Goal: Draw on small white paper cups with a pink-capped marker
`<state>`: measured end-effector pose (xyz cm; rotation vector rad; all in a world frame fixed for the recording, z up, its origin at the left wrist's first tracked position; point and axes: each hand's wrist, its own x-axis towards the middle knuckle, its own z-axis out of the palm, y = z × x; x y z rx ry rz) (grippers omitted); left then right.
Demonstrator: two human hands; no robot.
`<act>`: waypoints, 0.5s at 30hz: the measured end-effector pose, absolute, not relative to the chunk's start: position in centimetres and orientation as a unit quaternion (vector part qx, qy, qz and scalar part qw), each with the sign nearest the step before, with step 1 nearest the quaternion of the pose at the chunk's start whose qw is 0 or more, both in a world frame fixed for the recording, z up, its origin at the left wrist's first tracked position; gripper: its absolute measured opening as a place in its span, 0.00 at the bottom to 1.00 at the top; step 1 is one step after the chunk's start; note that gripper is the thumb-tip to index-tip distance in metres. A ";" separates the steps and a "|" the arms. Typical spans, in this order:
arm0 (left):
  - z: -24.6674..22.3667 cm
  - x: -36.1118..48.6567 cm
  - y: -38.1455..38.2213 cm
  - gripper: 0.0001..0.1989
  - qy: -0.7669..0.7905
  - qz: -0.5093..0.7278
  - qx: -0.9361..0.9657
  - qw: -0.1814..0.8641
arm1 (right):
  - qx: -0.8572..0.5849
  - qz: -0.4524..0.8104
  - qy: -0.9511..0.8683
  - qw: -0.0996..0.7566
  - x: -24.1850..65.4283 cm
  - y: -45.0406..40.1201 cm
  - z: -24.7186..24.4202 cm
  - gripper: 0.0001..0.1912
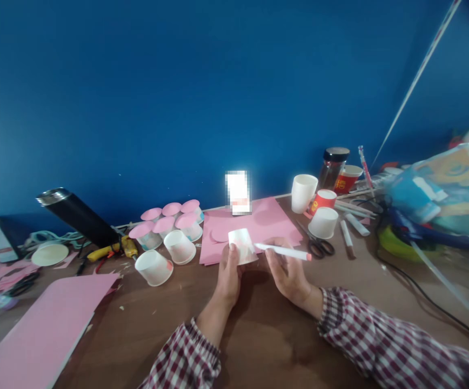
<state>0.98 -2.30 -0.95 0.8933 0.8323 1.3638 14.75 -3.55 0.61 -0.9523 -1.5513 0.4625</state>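
A big pink sheet (44, 329) lies on the left of the brown table (259, 335). Next come pink-topped cups (169, 219). In the middle, the left hand (228, 275) holds a small white cup (242, 245) above the table. The right hand (287, 273) grips a white marker (285, 252), its tip touching the cup. Scissors (319, 246) lie just to the right.

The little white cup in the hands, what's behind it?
Behind the paper cup in the left hand lie pink paper sheets. The cup and hands cover part of them.
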 end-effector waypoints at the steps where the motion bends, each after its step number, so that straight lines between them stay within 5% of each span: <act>1: -0.8 1.0 -2.3 0.22 0.352 0.590 0.383 0.617 | -0.408 0.195 -0.665 0.594 14.7 -3.5 0.6 0.05; 15: -0.1 1.1 -2.1 0.19 0.339 0.593 0.348 0.642 | -0.390 0.187 -0.684 0.587 14.7 -3.5 1.4 0.07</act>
